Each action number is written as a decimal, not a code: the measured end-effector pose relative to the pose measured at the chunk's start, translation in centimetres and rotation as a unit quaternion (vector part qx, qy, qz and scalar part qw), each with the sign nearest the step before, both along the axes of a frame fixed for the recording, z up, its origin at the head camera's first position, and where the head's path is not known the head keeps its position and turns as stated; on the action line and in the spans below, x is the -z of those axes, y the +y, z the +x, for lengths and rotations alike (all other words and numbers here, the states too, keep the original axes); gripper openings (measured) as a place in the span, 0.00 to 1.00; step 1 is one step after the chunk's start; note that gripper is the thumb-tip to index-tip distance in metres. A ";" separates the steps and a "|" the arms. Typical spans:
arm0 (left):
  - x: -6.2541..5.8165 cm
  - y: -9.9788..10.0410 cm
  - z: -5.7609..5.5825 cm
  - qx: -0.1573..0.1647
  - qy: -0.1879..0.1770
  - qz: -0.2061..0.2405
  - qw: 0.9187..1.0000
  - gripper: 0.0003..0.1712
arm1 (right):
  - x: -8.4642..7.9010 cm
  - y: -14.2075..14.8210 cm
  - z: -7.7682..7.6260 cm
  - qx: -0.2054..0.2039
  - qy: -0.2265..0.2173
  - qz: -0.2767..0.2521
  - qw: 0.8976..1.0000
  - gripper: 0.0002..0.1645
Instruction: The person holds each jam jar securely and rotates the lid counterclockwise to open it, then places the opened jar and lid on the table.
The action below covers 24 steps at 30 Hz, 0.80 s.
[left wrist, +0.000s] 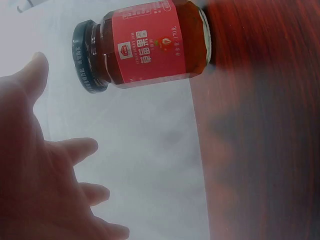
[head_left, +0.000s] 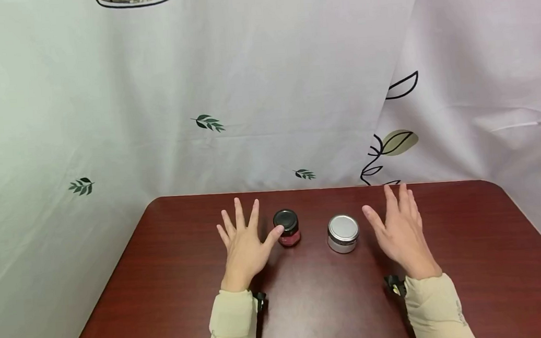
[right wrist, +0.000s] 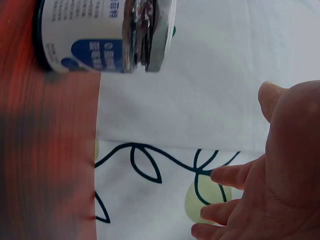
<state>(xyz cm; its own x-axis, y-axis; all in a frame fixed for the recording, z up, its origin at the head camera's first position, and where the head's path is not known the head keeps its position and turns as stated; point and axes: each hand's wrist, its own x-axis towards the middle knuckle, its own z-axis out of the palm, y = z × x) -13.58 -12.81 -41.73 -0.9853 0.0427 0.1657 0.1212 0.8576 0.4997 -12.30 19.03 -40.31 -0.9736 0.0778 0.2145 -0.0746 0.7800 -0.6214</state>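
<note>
A strawberry jam jar [head_left: 290,238] with a black lid and a red label stands on the table. To its right is a second jar [head_left: 343,244], with a silver lid and a white and blue label [right wrist: 97,52]. My left hand [head_left: 246,249] is spread wide just left of the jam jar [left wrist: 150,42], its thumb overlapping that jar in the head view. Off to the right of the silver-lidded jar, my right hand [head_left: 403,235] has its fingers extended and thumb apart. Neither hand holds anything.
The dark red wooden table [head_left: 174,280] ends at a far edge beyond the jars. A pale curtain [head_left: 268,75] printed with leaves hangs behind it and along both sides. Each wrist carries a small black camera below the hand.
</note>
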 end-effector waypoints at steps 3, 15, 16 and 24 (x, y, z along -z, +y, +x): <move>0.1 0.0 0.0 0.000 -0.003 0.000 1.000 0.52 | -0.2 -0.4 -0.1 -0.001 -0.006 -0.003 1.000 0.49; 0.3 0.4 -0.1 0.008 -0.010 0.010 1.000 0.53 | -0.8 -3.0 -0.6 -0.015 -0.024 -0.021 0.999 0.49; 0.3 0.4 -0.1 0.008 -0.009 0.010 1.000 0.53 | -0.8 -3.2 -0.6 -0.016 -0.023 -0.022 0.999 0.49; 0.3 0.6 0.0 0.018 -0.009 0.014 1.000 0.53 | -1.0 -4.3 -0.8 -0.023 -0.024 -0.026 0.999 0.49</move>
<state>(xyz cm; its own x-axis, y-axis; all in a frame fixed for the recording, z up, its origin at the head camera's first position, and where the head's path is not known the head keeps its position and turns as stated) -13.63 -12.22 -42.05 -0.9858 0.0744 0.1505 0.1435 0.8387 0.5254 -13.06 14.76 -39.33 -0.9856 0.0432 0.1635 -0.0776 0.7434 -0.6643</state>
